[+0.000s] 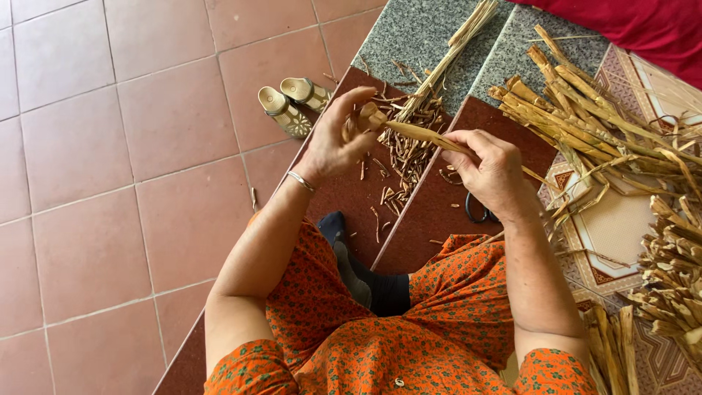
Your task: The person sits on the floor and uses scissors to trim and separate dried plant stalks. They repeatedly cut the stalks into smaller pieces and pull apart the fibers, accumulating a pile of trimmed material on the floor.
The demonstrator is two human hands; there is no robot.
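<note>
Dry stalks (585, 110) lie in a pile at the right, scraps (406, 157) litter the steps, and two sandals (292, 102) stand on the tiles. The strip (424, 135) is long, pale and flat, held above the steps. The left hand (340, 139) pinches its end; the right hand (490, 168) closes around it.

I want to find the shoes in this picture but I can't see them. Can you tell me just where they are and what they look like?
Look at the reddish tiled floor on the left, then follow it to the dark red step where the left hand works. The pair of sandals lies just beside that hand, near the top. They are pale cream with patterned sides, unlike the dry straw-coloured stalks around.
</note>
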